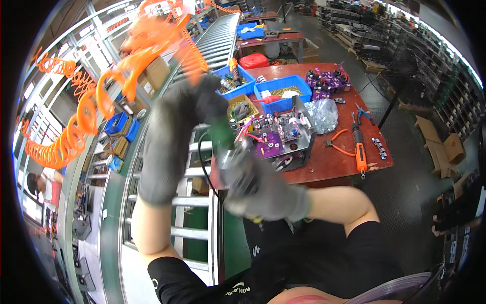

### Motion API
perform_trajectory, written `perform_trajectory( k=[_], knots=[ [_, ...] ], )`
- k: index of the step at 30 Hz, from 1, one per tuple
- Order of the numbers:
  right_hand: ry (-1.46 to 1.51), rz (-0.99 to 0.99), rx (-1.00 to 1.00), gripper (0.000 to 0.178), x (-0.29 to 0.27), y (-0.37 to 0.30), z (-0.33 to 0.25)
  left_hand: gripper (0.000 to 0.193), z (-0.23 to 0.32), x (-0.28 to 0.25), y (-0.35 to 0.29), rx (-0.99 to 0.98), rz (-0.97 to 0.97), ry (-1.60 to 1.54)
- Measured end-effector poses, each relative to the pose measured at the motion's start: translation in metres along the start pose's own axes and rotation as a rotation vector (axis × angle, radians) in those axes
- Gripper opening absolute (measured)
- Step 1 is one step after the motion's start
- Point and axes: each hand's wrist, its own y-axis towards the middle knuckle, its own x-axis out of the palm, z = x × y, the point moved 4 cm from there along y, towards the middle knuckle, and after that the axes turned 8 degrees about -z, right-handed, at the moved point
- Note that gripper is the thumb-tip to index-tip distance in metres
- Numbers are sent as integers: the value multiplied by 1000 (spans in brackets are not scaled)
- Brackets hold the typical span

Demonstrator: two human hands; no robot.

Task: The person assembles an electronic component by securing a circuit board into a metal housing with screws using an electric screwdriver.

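Both my hands wear grey gloves and are raised above the near left corner of the red table, smeared by motion. Between them is a green cylindrical tool point(221, 136) with a metal collar, which looks like an air screwdriver. My left hand point(177, 124) is closed around its upper end. Lower down, my right hand point(258, 187) wraps round the metal end. A blurred orange coiled hose point(157, 43) hangs just above my left hand; whether it joins the tool is unclear. Beyond my right hand, an open metal chassis point(304, 147) holds a purple circuit board point(268, 145) and wires.
Pliers with orange handles point(340, 147), an orange screwdriver point(360, 152) and blue-handled pliers point(363, 114) lie on the red table point(324, 169). Behind the chassis are blue bins point(283, 106) of small parts and a clear plastic bag point(322, 115). A roller conveyor point(190, 201) runs at left.
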Motion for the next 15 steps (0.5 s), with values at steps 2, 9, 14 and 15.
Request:
perform_trajectory(
  k=[2,9,14,15],
  knots=[
    [31,107,34,30,-47,5,-55,46,-41,-20,46,99,-149,356],
    [-312,362,-411,37,-151,51,-191,36,-227,-27,182,-184,-757,1328],
    [-615,481,-530,33,-241,103,-159,32,-249,-69,188,-163,-589,1116],
    [-616,500,-501,32,-252,114,-144,28,-227,-66,175,-150,-480,1030]
  ],
)
